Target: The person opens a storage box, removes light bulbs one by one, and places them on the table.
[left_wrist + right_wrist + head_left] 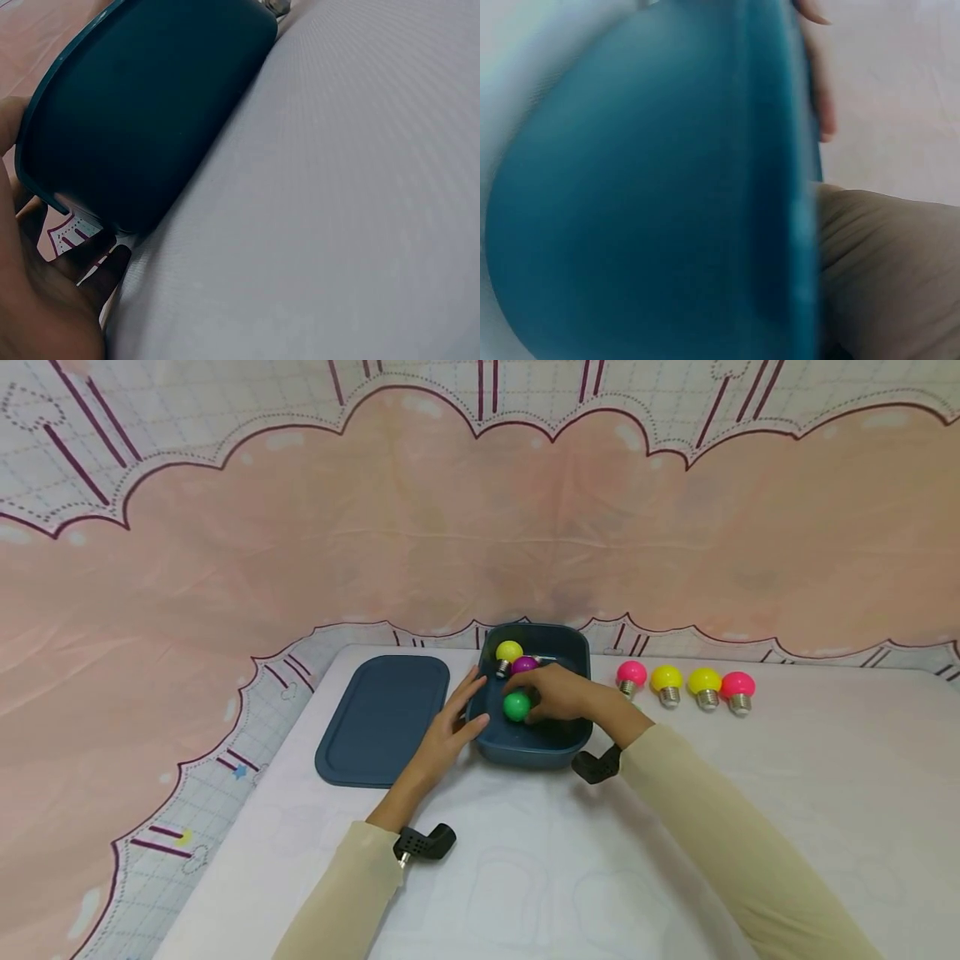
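Head view: a round green plastic bulb (517,706) is gripped by the right hand (558,693) inside the dark blue plastic tub (573,647), whose left wall is steadied by the flat, relaxed left hand (450,727).

Green bulb in the blue box

The round green bulb (516,706) sits low in the dark blue box (525,747), near its left wall, in front of a purple bulb (523,664) and a yellow bulb (508,652).

To my left I am seeing a dark blue lid (382,718) lying flat on the white table (825,760). Far right, four bulbs are standing in a row: pink bulb (631,677), yellow bulb (666,682), second yellow bulb (705,685), second pink bulb (738,690). Pink cloth (450,527) is hanging behind.
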A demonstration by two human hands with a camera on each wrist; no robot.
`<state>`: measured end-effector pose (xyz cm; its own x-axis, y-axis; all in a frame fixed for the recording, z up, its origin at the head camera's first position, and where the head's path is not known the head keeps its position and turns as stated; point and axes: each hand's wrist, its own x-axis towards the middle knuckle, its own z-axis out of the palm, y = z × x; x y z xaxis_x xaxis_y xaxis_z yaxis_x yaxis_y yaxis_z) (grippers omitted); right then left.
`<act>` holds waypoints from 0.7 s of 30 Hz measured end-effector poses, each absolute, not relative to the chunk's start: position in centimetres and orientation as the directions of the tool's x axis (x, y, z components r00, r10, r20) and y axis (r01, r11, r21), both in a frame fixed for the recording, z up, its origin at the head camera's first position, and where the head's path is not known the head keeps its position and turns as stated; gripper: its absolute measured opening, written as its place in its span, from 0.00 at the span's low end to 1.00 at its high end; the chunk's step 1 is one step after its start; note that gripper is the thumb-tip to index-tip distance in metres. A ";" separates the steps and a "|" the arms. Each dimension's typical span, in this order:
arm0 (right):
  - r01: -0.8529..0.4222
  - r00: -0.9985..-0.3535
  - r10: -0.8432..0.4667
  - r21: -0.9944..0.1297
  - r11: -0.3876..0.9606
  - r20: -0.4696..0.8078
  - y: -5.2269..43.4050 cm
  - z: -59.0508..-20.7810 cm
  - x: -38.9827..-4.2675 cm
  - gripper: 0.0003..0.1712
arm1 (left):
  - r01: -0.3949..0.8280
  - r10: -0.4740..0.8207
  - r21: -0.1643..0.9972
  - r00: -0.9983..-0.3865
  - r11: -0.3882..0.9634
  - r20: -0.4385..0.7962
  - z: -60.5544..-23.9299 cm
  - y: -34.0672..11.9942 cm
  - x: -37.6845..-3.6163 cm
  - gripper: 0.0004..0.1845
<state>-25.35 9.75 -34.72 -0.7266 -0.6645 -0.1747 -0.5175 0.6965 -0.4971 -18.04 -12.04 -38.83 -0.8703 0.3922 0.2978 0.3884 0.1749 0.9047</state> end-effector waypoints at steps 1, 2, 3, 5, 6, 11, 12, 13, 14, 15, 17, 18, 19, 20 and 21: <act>-0.515 -0.732 -0.660 -0.498 0.697 -0.167 9.9 -34.6 -25.3 0.28 | 0.391 0.394 0.904 -0.869 0.174 0.300 -38.8 -12.0 -18.0 0.29; -0.510 -0.739 -0.655 -0.505 0.696 -0.156 10.2 -34.5 -25.2 0.28 | 0.392 0.395 0.903 -0.868 0.174 0.301 -38.8 -12.0 -18.0 0.29; -0.511 -0.744 -0.654 -0.512 0.691 -0.139 10.5 -34.4 -25.2 0.28 | 0.394 0.396 0.902 -0.867 0.174 0.303 -38.8 -11.9 -18.0 0.29; -0.502 -0.758 -0.644 -0.537 0.678 -0.105 11.0 -34.0 -25.1 0.29 | 0.396 0.397 0.902 -0.866 0.173 0.304 -38.8 -11.9 -18.0 0.29; -0.503 -0.764 -0.640 -0.545 0.670 -0.082 11.3 -33.8 -25.0 0.29 | 0.397 0.397 0.901 -0.866 0.177 0.303 -38.8 -11.9 -18.0 0.29; -0.485 -0.804 -0.594 -0.575 0.659 -0.003 13.0 -32.6 -24.2 0.30 | 0.395 0.395 0.896 -0.871 0.203 0.294 -38.8 -11.9 -18.1 0.29; -0.479 -0.813 -0.582 -0.578 0.661 0.007 13.3 -32.3 -23.9 0.30 | 0.393 0.393 0.896 -0.872 0.207 0.292 -38.8 -11.9 -18.1 0.29; -0.468 -0.824 -0.566 -0.579 0.668 0.012 13.7 -32.1 -23.7 0.30 | 0.393 0.391 0.896 -0.873 0.208 0.292 -38.8 -11.9 -18.1 0.29; -0.457 -0.834 -0.552 -0.582 0.673 0.017 14.1 -31.9 -23.6 0.30 | 0.393 0.391 0.895 -0.873 0.209 0.292 -38.8 -11.9 -18.1 0.29; -0.450 -0.842 -0.539 -0.580 0.679 0.023 14.6 -31.8 -23.4 0.30 | 0.393 0.390 0.895 -0.873 0.210 0.292 -38.8 -11.9 -18.0 0.29; -0.440 -0.854 -0.520 -0.584 0.682 0.036 15.5 -31.7 -23.1 0.29 | 0.393 0.389 0.896 -0.873 0.208 0.294 -38.8 -11.9 -18.0 0.29; -0.435 -0.858 -0.512 -0.588 0.682 0.041 16.0 -31.7 -23.0 0.29 | 0.392 0.387 0.896 -0.874 0.207 0.293 -38.8 -11.9 -18.0 0.29; -0.429 -0.865 -0.500 -0.586 0.687 0.046 16.4 -31.7 -22.9 0.29 | 0.391 0.387 0.897 -0.875 0.207 0.292 -38.8 -11.9 -18.0 0.29; -0.426 -0.869 -0.493 -0.585 0.689 0.053 16.9 -31.7 -22.8 0.29 | 0.389 0.387 0.898 -0.876 0.208 0.290 -38.8 -11.9 -18.0 0.29; -0.419 -0.874 -0.482 -0.585 0.694 0.054 17.3 -31.7 -22.6 0.29 | 0.386 0.386 0.899 -0.877 0.208 0.287 -38.8 -11.9 -18.0 0.29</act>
